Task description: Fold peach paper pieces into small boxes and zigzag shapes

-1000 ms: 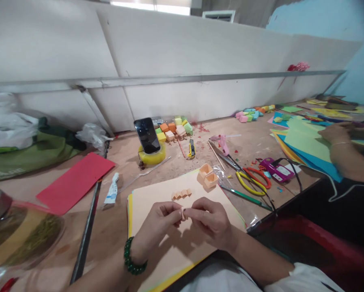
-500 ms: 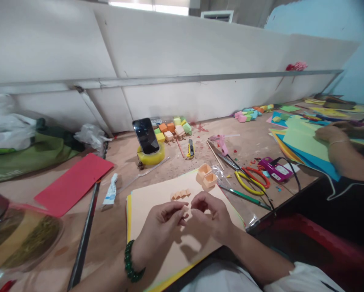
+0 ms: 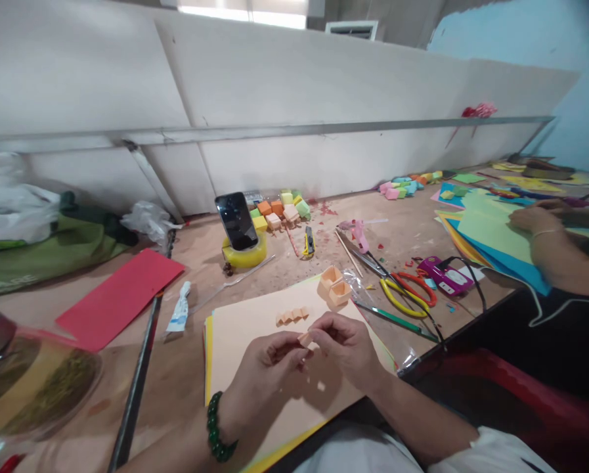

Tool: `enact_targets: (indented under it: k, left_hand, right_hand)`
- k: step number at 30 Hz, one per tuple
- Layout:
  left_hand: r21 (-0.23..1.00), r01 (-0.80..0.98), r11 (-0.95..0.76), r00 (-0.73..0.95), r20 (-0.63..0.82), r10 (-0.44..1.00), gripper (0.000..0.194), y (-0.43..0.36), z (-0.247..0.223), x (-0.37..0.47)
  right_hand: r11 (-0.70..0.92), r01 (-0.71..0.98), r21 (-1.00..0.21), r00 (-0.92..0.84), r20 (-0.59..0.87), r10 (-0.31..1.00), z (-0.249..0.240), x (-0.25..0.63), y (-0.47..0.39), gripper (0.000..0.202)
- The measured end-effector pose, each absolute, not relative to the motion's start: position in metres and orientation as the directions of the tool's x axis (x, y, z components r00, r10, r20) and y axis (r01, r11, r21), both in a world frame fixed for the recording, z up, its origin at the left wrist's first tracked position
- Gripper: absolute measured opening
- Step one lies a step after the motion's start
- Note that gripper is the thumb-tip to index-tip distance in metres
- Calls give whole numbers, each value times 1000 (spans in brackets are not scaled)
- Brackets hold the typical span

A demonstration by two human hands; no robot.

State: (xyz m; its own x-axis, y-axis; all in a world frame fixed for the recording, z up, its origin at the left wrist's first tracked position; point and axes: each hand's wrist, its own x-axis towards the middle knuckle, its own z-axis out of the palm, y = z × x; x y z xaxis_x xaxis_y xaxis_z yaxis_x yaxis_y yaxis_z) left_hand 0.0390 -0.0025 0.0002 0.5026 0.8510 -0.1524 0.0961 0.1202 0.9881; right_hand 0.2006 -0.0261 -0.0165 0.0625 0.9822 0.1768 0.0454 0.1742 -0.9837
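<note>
Between my two hands is a small piece of peach paper (image 3: pixel 305 339), folded, pinched by the fingertips of both. My left hand (image 3: pixel 269 364), with a green bead bracelet (image 3: pixel 216 427) at the wrist, has its fingers closed on the left end. My right hand (image 3: pixel 346 345) grips the right end between thumb and forefinger. Both hover over a stack of peach paper sheets (image 3: pixel 239 328). Just beyond lies a zigzag-folded peach strip (image 3: pixel 292 316). Two joined open peach paper boxes (image 3: pixel 334 286) rest at the stack's far right corner.
Right of the stack lie a green pencil (image 3: pixel 397 318), scissors (image 3: pixel 405 295), a pink glue gun (image 3: pixel 358 235) and a purple device (image 3: pixel 446 274). A phone (image 3: pixel 237 221) leans in a tape roll (image 3: pixel 247 255). A cutter (image 3: pixel 308 242) lies behind. Another person's hand (image 3: pixel 533 217) rests on coloured sheets.
My right hand has moved slightly left, and its fingertips now meet the small paper piece. My left hand has shifted a little to the right, and the piece shows more clearly.
</note>
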Motion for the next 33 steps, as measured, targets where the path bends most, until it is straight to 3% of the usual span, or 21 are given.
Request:
enact_targets:
  k: [6, 13, 20, 25, 33]
  left_hand:
    - [970, 242, -3, 449, -110, 887, 32, -11, 9, 40]
    - [961, 266, -73, 473, -64, 879, 37, -11, 7, 35]
    - [964, 245, -101, 488, -33, 872, 35, -10, 7, 36]
    - [885, 390, -256, 521, 18, 854, 35, -8, 12, 31]
    - [943, 302, -138, 520, -41, 853, 34, -6, 13, 34]
  right_hand:
    - [222, 128, -966, 55, 231, 972, -17, 196, -29, 24]
    - [237, 145, -960, -72, 229, 971, -14, 202, -27, 25]
    - [330, 293, -897, -5, 344, 939, -17, 200, -30, 27]
    - [284, 287, -915, -156, 248, 956, -14, 203, -30, 29]
    - [263, 277, -924, -66, 255, 965, -18, 200, -29, 34]
